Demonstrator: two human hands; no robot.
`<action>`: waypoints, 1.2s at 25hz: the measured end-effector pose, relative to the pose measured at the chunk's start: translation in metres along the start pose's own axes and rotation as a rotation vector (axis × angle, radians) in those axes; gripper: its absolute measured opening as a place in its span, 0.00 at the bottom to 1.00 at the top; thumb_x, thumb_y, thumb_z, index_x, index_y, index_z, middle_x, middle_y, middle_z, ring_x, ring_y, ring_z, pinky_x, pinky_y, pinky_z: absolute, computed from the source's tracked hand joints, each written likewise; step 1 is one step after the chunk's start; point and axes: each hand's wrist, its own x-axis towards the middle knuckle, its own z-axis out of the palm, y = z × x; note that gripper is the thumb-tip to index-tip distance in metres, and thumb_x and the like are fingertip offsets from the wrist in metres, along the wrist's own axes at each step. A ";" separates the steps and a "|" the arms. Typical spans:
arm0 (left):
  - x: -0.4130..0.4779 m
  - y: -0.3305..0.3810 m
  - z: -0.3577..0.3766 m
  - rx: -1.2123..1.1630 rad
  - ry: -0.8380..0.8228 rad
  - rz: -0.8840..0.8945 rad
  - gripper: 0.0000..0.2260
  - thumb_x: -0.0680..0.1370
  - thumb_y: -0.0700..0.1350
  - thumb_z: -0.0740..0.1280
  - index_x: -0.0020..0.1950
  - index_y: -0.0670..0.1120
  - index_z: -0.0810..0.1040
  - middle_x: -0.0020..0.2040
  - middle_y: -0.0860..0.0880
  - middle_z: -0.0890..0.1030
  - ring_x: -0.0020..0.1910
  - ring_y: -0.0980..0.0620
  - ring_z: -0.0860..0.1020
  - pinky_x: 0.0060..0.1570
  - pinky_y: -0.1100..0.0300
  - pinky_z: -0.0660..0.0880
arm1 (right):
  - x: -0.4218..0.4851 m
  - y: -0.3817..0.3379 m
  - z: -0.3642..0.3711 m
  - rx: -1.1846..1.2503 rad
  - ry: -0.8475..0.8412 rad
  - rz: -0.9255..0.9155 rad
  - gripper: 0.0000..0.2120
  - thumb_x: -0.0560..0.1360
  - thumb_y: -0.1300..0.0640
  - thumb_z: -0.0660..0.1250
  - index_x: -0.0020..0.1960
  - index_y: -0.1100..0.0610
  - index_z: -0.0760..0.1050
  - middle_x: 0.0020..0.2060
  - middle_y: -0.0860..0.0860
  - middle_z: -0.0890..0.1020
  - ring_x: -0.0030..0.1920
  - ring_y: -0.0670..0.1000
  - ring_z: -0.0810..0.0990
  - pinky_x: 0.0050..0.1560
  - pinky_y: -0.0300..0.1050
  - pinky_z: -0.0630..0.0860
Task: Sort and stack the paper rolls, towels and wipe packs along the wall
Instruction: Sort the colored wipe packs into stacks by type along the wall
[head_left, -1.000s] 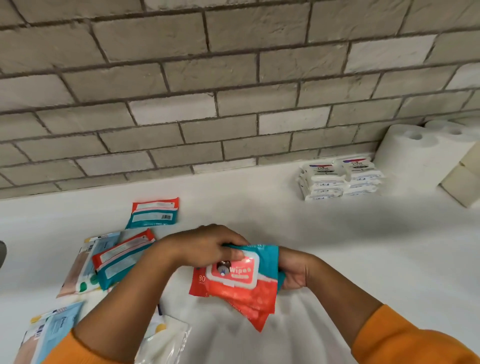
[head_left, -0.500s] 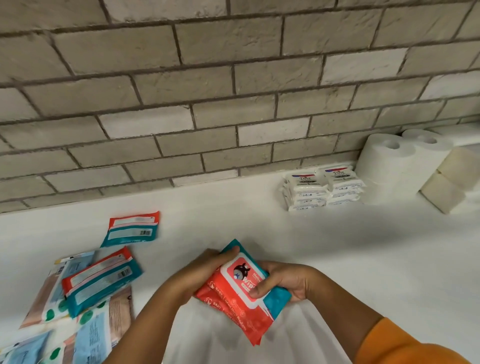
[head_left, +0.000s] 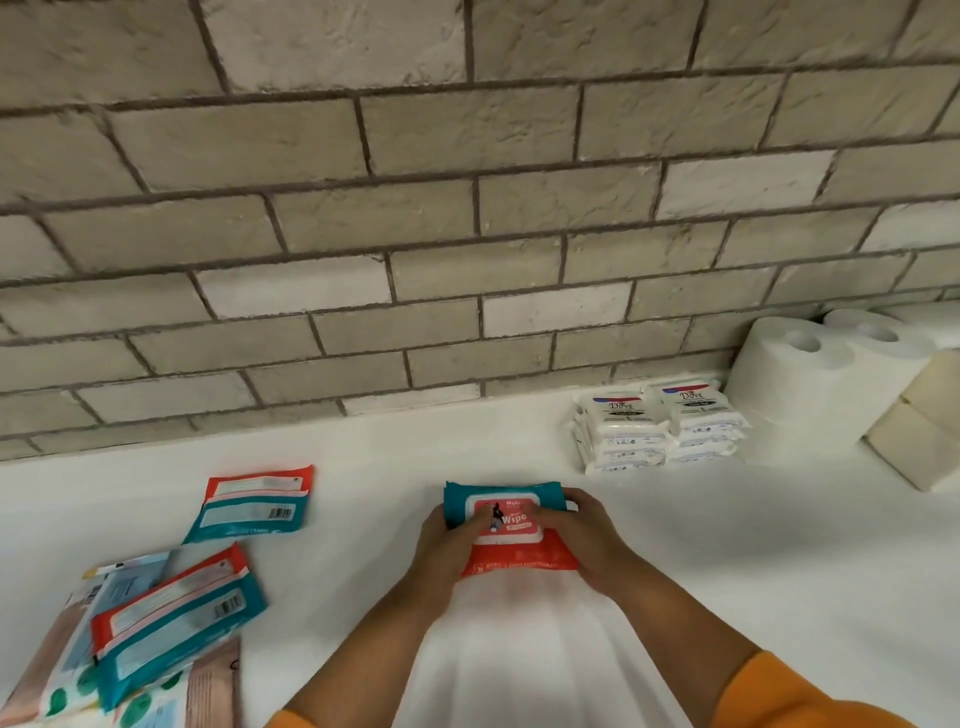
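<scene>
Head view, the only one:

- A red-and-teal wipe pack (head_left: 506, 525) is held mid-worktop, label up, teal end toward the brick wall (head_left: 467, 208). Whether it is resting on the worktop (head_left: 727, 571) or just above it cannot be told. A red reflection is seen right beneath it, so it is low.
- Left hand (head_left: 449, 540): grip closed on the pack's left side, thumb laid across the lid label. Right hand (head_left: 587, 538): grip closed on the right side, fingers wrapped round the far corner. A two-sided hold is judged to be used for squaring the soft pack before it is set down. More packs may be hidden underneath; not resolvable.
- Dove packs (head_left: 660, 431) are stacked in two columns touching the wall, with paper rolls (head_left: 821, 384) upright just beside them and cream blocks (head_left: 924, 431) at the right edge. Sorted groups are thus run along the wall from the right.
- Bare worktop is left beside the Dove packs, judged the likely spot for this pack's group.
- Unsorted at left: a loose red-and-teal pack (head_left: 254, 506) lying back-up near the wall, and a second red-and-teal pack (head_left: 176, 618) lying on pale packs (head_left: 62, 670).
- Task judged partly done.
</scene>
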 end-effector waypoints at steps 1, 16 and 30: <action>0.014 0.000 0.009 0.033 0.071 0.005 0.19 0.77 0.50 0.74 0.66 0.47 0.77 0.53 0.45 0.86 0.47 0.46 0.86 0.49 0.47 0.84 | 0.008 0.001 0.002 -0.049 0.051 -0.031 0.30 0.72 0.55 0.79 0.70 0.56 0.71 0.58 0.55 0.85 0.50 0.56 0.87 0.49 0.52 0.86; 0.104 0.043 0.062 0.377 0.249 -0.095 0.23 0.79 0.58 0.68 0.68 0.46 0.70 0.60 0.46 0.81 0.50 0.50 0.81 0.50 0.59 0.80 | 0.050 -0.005 0.007 -1.487 0.316 -0.669 0.28 0.72 0.44 0.77 0.70 0.43 0.76 0.62 0.49 0.83 0.59 0.54 0.84 0.61 0.54 0.80; 0.094 0.050 0.030 0.526 0.135 -0.138 0.27 0.77 0.58 0.70 0.71 0.46 0.71 0.63 0.45 0.80 0.56 0.49 0.80 0.57 0.56 0.80 | 0.030 -0.019 0.017 -1.454 0.340 -0.510 0.28 0.78 0.44 0.67 0.76 0.45 0.66 0.73 0.50 0.73 0.73 0.57 0.71 0.70 0.57 0.71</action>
